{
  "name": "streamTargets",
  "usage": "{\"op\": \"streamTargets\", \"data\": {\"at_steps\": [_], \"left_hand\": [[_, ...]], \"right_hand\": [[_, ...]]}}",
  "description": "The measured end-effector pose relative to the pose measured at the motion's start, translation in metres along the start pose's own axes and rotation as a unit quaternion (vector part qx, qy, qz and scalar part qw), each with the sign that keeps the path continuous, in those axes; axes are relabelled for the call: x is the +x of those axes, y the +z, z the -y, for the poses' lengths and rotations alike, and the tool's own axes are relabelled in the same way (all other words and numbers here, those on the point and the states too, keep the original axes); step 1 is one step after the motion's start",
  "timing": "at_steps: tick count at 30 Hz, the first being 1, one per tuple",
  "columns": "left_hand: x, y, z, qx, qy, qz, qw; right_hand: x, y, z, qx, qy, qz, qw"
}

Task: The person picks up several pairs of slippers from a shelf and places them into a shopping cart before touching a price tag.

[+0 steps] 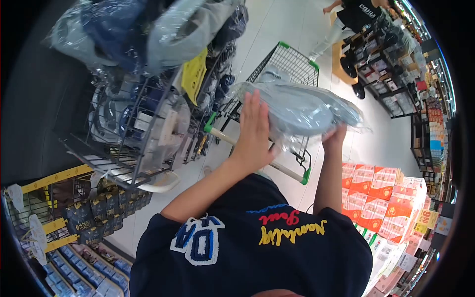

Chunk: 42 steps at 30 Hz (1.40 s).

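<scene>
Right hand (335, 137): fingers mostly out of sight behind the bagged grey item (302, 111). Glare and creases in the plastic blur its detail. Middle of cart handle (287, 172) covered by left hand (254, 136); the near part of the cart basket (292, 67) is blocked by the bag, as is part of a grey thing (272, 74) inside. Other person (358, 17) cut off at top, head out of frame. Bagged goods (114, 29), upper left, also cropped at top. Small print on yellow sign (194, 76) unreadable; far-right shelf goods (435, 131) too small and warped to identify.
</scene>
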State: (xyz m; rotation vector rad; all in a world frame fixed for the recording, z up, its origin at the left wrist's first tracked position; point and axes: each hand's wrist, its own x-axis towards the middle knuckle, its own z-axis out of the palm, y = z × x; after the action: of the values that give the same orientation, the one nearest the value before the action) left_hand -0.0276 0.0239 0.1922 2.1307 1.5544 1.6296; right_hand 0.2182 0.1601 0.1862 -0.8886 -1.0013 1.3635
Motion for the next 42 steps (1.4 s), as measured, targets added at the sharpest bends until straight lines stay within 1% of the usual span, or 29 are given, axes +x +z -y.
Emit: {"op": "streamTargets", "data": {"at_steps": [2, 3, 4, 5, 6, 8, 10, 12, 14, 15, 18, 19, 20, 22, 23, 26, 27, 29, 30, 31, 33, 35, 37, 38, 39, 40, 41, 42], "left_hand": [[0.002, 0.025, 0.019, 0.016, -0.079, 0.045, 0.996], [0.005, 0.038, 0.025, 0.045, -0.133, 0.070, 0.988], [0.001, 0.056, 0.038, -0.009, -0.180, 0.092, 0.979], [-0.008, 0.077, 0.056, -0.062, -0.228, 0.112, 0.965], [-0.013, 0.094, 0.071, -0.114, -0.272, 0.130, 0.947], [-0.013, 0.120, 0.090, -0.110, -0.329, 0.164, 0.923], [-0.024, 0.152, 0.121, -0.117, -0.378, 0.182, 0.900], [-0.044, 0.180, 0.153, -0.030, -0.369, 0.238, 0.898], [-0.062, 0.196, 0.176, 0.035, -0.356, 0.289, 0.888], [-0.066, 0.198, 0.178, 0.036, -0.380, 0.318, 0.868], [-0.077, 0.199, 0.180, 0.062, -0.414, 0.476, 0.773], [-0.080, 0.198, 0.171, 0.093, -0.421, 0.494, 0.755], [-0.083, 0.197, 0.165, 0.115, -0.364, 0.506, 0.773], [-0.087, 0.197, 0.155, 0.158, -0.243, 0.522, 0.802], [-0.088, 0.196, 0.150, 0.147, -0.251, 0.527, 0.799], [-0.082, 0.192, 0.142, 0.119, -0.271, 0.528, 0.796], [-0.080, 0.187, 0.138, 0.122, -0.273, 0.528, 0.795], [-0.078, 0.172, 0.132, 0.124, -0.255, 0.491, 0.824], [-0.077, 0.165, 0.128, 0.127, -0.245, 0.470, 0.839], [-0.075, 0.159, 0.123, 0.132, -0.261, 0.456, 0.841], [-0.065, 0.145, 0.123, 0.055, -0.371, 0.520, 0.767], [-0.053, 0.135, 0.126, 0.073, -0.382, 0.640, 0.662], [-0.070, 0.119, 0.125, 0.096, -0.316, 0.568, 0.754], [-0.078, 0.112, 0.123, 0.108, -0.279, 0.529, 0.794], [-0.080, 0.107, 0.122, 0.130, -0.259, 0.516, 0.806], [-0.078, 0.101, 0.120, 0.124, -0.270, 0.510, 0.807], [-0.076, 0.095, 0.120, 0.119, -0.281, 0.504, 0.808], [-0.074, 0.091, 0.119, 0.112, -0.291, 0.500, 0.808]], "right_hand": [[0.013, -0.032, -0.043, -0.059, -0.113, 0.083, 0.988], [0.022, -0.046, -0.063, -0.107, -0.083, 0.058, 0.989], [0.030, -0.050, -0.075, -0.154, -0.051, 0.034, 0.986], [0.033, -0.051, -0.087, -0.135, 0.005, 0.003, 0.991], [0.038, -0.056, -0.106, -0.154, 0.016, -0.040, 0.987], [0.052, -0.074, -0.146, -0.128, 0.060, -0.030, 0.990], [0.062, -0.083, -0.175, -0.141, 0.125, -0.050, 0.981], [0.069, -0.093, -0.212, -0.129, 0.181, -0.068, 0.972], [0.076, -0.109, -0.259, -0.190, 0.214, -0.071, 0.956], [0.081, -0.109, -0.268, -0.221, 0.228, -0.071, 0.946], [0.100, -0.102, -0.289, -0.231, 0.396, -0.074, 0.886], [0.106, -0.114, -0.318, -0.233, 0.418, -0.034, 0.877], [0.111, -0.126, -0.353, -0.237, 0.383, -0.013, 0.893], [0.122, -0.121, -0.371, -0.244, 0.307, 0.032, 0.919], [0.127, -0.124, -0.374, -0.205, 0.359, 0.032, 0.910], [0.144, -0.136, -0.396, -0.197, 0.396, 0.064, 0.894], [0.148, -0.137, -0.392, -0.212, 0.397, 0.078, 0.890], [0.142, -0.139, -0.375, -0.241, 0.393, 0.110, 0.880], [0.139, -0.155, -0.392, -0.279, 0.371, 0.108, 0.879], [0.136, -0.166, -0.408, -0.316, 0.347, 0.108, 0.877], [0.130, -0.143, -0.364, -0.359, 0.440, 0.080, 0.819], [0.129, -0.147, -0.354, -0.353, 0.490, 0.197, 0.772], [0.114, -0.125, -0.321, -0.393, 0.436, 0.265, 0.765], [0.114, -0.108, -0.298, -0.436, 0.435, 0.315, 0.722], [0.107, -0.096, -0.280, -0.417, 0.359, 0.361, 0.753], [0.101, -0.085, -0.282, -0.381, 0.339, 0.361, 0.780], [0.111, -0.080, -0.278, -0.435, 0.388, 0.370, 0.724], [0.113, -0.054, -0.246, -0.485, 0.435, 0.371, 0.661]]}}
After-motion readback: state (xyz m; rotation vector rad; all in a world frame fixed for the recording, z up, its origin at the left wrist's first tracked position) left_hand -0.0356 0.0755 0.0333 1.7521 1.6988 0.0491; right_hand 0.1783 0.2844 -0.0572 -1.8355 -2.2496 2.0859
